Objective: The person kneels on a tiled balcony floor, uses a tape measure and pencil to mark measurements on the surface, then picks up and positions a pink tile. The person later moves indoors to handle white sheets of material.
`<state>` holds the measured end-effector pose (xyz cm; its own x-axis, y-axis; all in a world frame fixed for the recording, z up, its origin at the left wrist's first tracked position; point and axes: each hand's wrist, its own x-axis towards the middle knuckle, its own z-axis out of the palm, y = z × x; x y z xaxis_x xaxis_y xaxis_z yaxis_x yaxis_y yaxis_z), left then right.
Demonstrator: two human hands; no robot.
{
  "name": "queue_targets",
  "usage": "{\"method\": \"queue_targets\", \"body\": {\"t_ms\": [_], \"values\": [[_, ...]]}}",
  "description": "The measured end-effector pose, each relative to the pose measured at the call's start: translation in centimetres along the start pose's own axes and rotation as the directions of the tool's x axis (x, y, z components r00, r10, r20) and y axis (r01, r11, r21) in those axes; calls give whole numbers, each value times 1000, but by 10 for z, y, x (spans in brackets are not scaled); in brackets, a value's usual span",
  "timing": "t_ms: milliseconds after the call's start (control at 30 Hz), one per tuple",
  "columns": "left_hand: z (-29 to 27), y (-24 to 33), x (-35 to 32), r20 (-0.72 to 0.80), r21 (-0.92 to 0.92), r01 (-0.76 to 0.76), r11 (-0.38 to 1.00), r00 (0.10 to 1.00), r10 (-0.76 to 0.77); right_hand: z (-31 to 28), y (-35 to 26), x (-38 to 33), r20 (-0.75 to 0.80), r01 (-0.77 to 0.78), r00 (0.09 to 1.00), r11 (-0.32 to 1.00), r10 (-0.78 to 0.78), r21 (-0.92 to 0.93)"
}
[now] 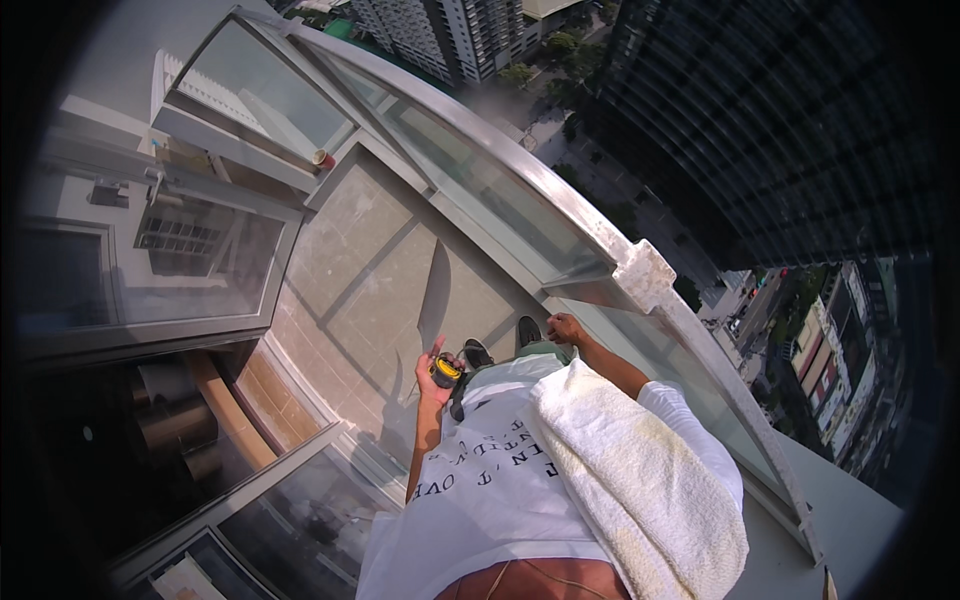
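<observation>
I am looking down at myself on a high balcony. My left hand (430, 378) is raised in front of my waist and holds a small yellow and black tape measure (445, 371). My right hand (565, 328) reaches out to the right with its fingers curled. It is close to the lower part of the glass railing (500, 190), and nothing shows in it. A white towel (640, 480) hangs over my right shoulder on a white printed shirt (480, 490). My dark shoes (477, 352) stand on the beige tiled floor (380, 270).
The curved glass railing with a pale top rail and a white post cap (643, 275) bounds the balcony on the right. Streets and tall buildings (760, 130) lie far below. Glass doors and frames (180, 250) close the left side. A small cup (323, 158) sits in the far corner.
</observation>
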<state>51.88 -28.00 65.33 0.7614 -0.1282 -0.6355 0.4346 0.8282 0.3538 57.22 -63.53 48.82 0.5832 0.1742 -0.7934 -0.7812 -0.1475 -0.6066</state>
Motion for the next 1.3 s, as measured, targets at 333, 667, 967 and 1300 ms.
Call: {"method": "queue_targets", "body": {"t_ms": [333, 667, 967, 1300], "values": [[9, 3, -6, -8, -7, 19, 1000, 1000, -19, 0, -4, -2, -8, 8, 1000, 1000, -8, -11], [8, -3, 1, -28, 19, -15, 1000, 999, 16, -7, -11, -9, -7, 19, 1000, 1000, -19, 2], [8, 39, -28, -42, -5, -119, 993, 992, 119, 51, -82, -1, 186, 58, 982, 983, -26, -173], [-34, 104, -74, -164, 517, -280, 809, 895, 415, 240, -283, -53, 716, 29, 657, 957, -235, 287]]}}
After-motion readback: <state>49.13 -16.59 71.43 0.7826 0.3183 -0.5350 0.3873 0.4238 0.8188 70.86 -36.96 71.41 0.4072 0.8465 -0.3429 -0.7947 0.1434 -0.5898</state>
